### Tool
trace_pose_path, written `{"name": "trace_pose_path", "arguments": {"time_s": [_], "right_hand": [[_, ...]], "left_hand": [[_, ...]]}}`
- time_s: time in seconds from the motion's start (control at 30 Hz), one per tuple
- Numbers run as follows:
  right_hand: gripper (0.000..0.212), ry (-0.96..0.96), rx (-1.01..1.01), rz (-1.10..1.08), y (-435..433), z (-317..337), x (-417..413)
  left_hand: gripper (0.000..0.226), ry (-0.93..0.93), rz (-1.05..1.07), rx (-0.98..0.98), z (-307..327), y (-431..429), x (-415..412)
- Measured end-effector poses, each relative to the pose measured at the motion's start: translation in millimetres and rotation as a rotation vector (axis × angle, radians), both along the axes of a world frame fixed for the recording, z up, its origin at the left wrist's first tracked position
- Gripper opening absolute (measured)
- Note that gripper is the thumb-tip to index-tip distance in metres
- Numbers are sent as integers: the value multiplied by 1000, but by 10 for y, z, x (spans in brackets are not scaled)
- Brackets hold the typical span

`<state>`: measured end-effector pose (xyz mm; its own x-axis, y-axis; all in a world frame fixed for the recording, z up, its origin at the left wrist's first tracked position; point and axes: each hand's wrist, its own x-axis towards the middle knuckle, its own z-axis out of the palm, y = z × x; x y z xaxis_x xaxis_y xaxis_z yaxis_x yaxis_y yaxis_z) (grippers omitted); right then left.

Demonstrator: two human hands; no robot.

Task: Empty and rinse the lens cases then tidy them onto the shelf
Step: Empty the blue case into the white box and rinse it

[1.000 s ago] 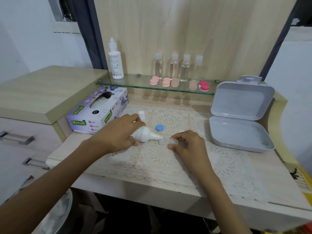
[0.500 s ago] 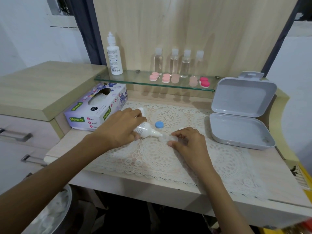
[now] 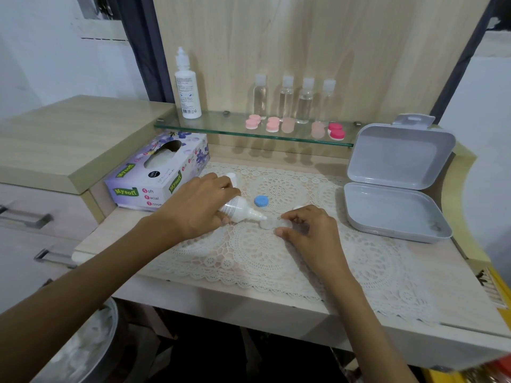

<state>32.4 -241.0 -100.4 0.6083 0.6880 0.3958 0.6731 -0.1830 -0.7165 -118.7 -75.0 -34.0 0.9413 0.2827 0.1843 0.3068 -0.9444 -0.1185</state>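
While the left hand (image 3: 193, 208) grips a tilted white bottle (image 3: 239, 210), the right hand (image 3: 309, 230) pinches the clear lens case (image 3: 272, 224) just right of the "Mysoft Soft Facial Tissue" box (image 3: 154, 175).

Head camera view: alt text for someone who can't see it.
A left hand tilts a small white squeeze bottle, nozzle at a clear plastic lens case that the right hand pinches on a white lace mat. A round blue cap lies nearby.
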Motion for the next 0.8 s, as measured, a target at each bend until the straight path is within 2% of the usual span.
{"name": "trace_pose_path", "arguments": {"time_s": [0.43,0.8], "right_hand": [[27,47,7,9,-9,23,-11],[27,54,13,10,1,15,-7]], "left_hand": [[60,-52,66,-208,-212,51,-63],[56,-87,-81,-104,-121,-49,84]]}}
